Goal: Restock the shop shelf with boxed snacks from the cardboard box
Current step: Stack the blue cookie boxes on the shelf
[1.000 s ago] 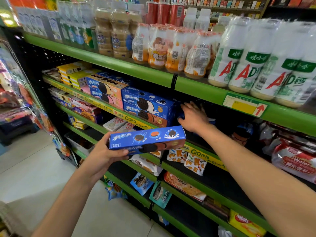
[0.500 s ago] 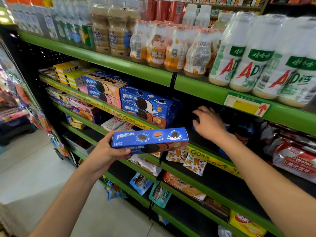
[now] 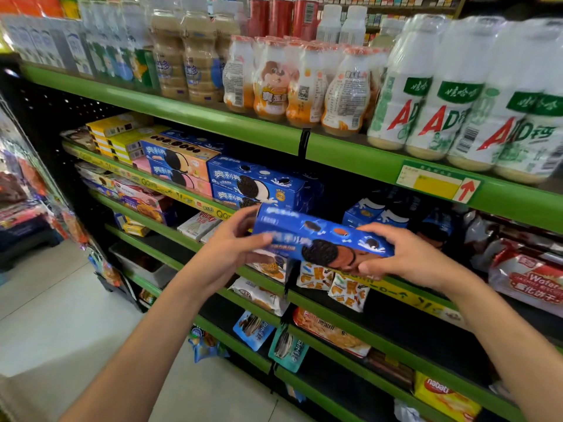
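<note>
In a shop aisle, we hold a blue cookie box (image 3: pixel 323 240) level in front of the snack shelf (image 3: pixel 198 205), our left hand (image 3: pixel 227 254) curled around its left end with the thumb lying across the front face, our right hand (image 3: pixel 408 260) wrapped around its right end with the thumb beneath. Both grips are closed on the box, which is in the air, touching no shelf. To the left on that shelf sit the yellow boxes (image 3: pixel 122 138), then the stacked blue cookie boxes (image 3: pixel 262 185), then a dark gap where small blue cartons (image 3: pixel 370 211) stand further back. We judge that gap to be the target, and the risks lie there: the box is long, so a tilted entry could catch the green shelf edge (image 3: pixel 335 147) overhead or nudge the stack out of line. Pushed too deep, it could knock the small cartons over. The hanging snack packets (image 3: pixel 332 281) just below our hands could be snagged and pulled off as we move in. The cardboard supply box is not in view.
</note>
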`<control>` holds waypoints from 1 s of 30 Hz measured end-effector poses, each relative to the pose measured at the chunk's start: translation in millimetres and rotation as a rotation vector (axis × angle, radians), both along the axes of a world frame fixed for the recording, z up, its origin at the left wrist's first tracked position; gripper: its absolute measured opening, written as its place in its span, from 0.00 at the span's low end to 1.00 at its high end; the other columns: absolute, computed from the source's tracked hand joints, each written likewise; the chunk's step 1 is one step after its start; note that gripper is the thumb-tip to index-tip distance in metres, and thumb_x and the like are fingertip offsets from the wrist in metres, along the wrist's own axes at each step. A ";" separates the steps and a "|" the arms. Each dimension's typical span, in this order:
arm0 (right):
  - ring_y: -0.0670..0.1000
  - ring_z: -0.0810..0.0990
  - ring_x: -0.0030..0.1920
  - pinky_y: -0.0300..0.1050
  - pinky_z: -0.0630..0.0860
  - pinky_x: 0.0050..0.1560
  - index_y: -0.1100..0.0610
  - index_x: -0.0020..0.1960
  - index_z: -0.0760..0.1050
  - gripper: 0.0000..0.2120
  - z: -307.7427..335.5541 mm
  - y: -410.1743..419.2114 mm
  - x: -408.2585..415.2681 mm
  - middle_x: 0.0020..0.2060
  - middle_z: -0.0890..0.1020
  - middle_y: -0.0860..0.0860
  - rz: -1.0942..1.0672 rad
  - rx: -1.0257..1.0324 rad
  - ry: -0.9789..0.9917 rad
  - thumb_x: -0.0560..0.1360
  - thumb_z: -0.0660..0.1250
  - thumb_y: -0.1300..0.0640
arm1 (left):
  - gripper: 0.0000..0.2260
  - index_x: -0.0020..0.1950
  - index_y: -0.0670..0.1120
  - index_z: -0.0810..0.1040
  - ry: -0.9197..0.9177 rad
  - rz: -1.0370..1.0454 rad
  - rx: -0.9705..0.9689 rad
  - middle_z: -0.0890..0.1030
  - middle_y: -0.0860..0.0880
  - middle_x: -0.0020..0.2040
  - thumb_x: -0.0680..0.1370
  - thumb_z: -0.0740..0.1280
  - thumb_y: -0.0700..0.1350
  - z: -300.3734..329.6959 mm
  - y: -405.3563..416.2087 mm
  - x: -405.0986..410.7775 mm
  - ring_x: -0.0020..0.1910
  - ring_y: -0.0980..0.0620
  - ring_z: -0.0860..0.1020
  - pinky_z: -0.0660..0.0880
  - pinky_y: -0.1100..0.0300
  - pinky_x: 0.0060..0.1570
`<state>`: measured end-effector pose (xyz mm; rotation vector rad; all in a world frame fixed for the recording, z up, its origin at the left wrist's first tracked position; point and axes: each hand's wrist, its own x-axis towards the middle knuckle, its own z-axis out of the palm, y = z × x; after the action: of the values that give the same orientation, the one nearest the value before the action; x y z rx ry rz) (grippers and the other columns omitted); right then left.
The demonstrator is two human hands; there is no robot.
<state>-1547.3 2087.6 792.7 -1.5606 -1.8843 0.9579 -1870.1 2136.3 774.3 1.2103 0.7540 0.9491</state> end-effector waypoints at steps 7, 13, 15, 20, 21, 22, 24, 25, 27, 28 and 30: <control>0.44 0.83 0.38 0.34 0.78 0.35 0.56 0.57 0.78 0.25 -9.2 -2.7 35.0 0.46 0.84 0.52 -0.357 0.091 0.349 0.61 0.78 0.58 | 0.10 0.58 0.50 0.79 0.478 0.323 0.417 0.80 0.50 0.57 0.79 0.67 0.40 37.2 37.6 4.3 0.55 0.52 0.79 0.73 0.61 0.55; 0.42 0.77 0.24 0.34 0.69 0.21 0.54 0.52 0.78 0.12 0.9 37.7 17.8 0.34 0.83 0.48 -0.516 0.128 0.260 0.70 0.74 0.58 | 0.24 0.73 0.48 0.71 1.073 0.332 0.903 0.70 0.46 0.71 0.76 0.67 0.45 41.2 75.3 28.9 0.72 0.43 0.63 0.60 0.44 0.70; 0.43 0.78 0.26 0.34 0.70 0.23 0.53 0.48 0.79 0.10 6.9 56.9 2.2 0.33 0.83 0.46 -0.509 0.145 0.214 0.69 0.74 0.54 | 0.26 0.74 0.49 0.69 1.169 0.306 0.931 0.69 0.46 0.71 0.75 0.66 0.49 35.0 84.3 37.4 0.72 0.42 0.62 0.58 0.42 0.71; 0.48 0.79 0.39 0.39 0.75 0.39 0.57 0.62 0.75 0.17 11.1 117.0 -31.5 0.44 0.80 0.50 -0.514 0.206 0.093 0.76 0.70 0.53 | 0.26 0.71 0.51 0.71 1.294 0.299 0.996 0.72 0.46 0.67 0.73 0.65 0.51 8.9 97.0 48.3 0.68 0.41 0.66 0.57 0.42 0.72; 0.44 0.78 0.35 0.33 0.73 0.36 0.61 0.64 0.74 0.18 11.8 126.7 -39.3 0.42 0.78 0.50 -0.515 0.227 0.128 0.77 0.69 0.55 | 0.26 0.70 0.50 0.72 1.288 0.324 1.017 0.73 0.45 0.66 0.72 0.64 0.52 5.6 99.0 48.6 0.67 0.40 0.68 0.58 0.41 0.71; 0.41 0.77 0.34 0.26 0.70 0.33 0.66 0.64 0.73 0.18 10.2 139.8 -40.2 0.42 0.78 0.51 -0.512 0.261 0.152 0.78 0.68 0.58 | 0.26 0.68 0.50 0.73 1.283 0.353 1.038 0.74 0.45 0.64 0.71 0.63 0.53 2.2 99.9 48.5 0.66 0.40 0.69 0.59 0.41 0.70; 0.44 0.78 0.46 0.19 0.66 0.40 0.67 0.65 0.74 0.17 10.9 162.8 -39.4 0.54 0.80 0.53 -0.447 0.292 0.123 0.80 0.65 0.59 | 0.26 0.66 0.48 0.75 1.255 0.403 1.091 0.76 0.45 0.60 0.69 0.62 0.52 -4.4 100.1 47.9 0.62 0.39 0.71 0.60 0.41 0.69; 0.47 0.77 0.56 0.20 0.65 0.48 0.64 0.68 0.74 0.19 12.7 173.1 -38.8 0.60 0.78 0.51 -0.376 0.242 0.062 0.82 0.63 0.54 | 0.26 0.66 0.48 0.76 1.225 0.425 1.117 0.76 0.45 0.59 0.68 0.63 0.51 -7.9 100.1 47.8 0.61 0.39 0.71 0.60 0.42 0.68; 0.50 0.71 0.69 0.33 0.65 0.63 0.55 0.73 0.70 0.24 13.6 196.9 -34.6 0.70 0.74 0.51 -0.272 0.114 -0.129 0.82 0.58 0.44 | 0.25 0.66 0.48 0.76 1.174 0.454 1.156 0.76 0.45 0.58 0.68 0.64 0.50 -13.6 101.9 46.6 0.59 0.40 0.71 0.58 0.44 0.68; 0.53 0.69 0.71 0.37 0.63 0.67 0.56 0.73 0.69 0.24 13.2 208.0 -35.7 0.71 0.72 0.53 -0.279 0.166 -0.191 0.82 0.60 0.45 | 0.25 0.65 0.48 0.76 1.160 0.467 1.170 0.76 0.46 0.57 0.68 0.65 0.50 -15.3 103.7 45.6 0.58 0.40 0.71 0.59 0.45 0.67; 0.52 0.69 0.69 0.36 0.59 0.69 0.62 0.70 0.72 0.19 8.3 230.3 -36.6 0.69 0.72 0.52 -0.302 0.392 -0.195 0.81 0.64 0.55 | 0.25 0.64 0.49 0.77 1.150 0.490 1.180 0.76 0.46 0.56 0.67 0.64 0.50 -17.5 106.3 45.4 0.57 0.41 0.72 0.60 0.46 0.66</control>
<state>-1583.9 2317.9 801.0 -1.6704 -1.7582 0.2933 -1824.7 2242.6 756.8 2.8033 1.5092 1.0718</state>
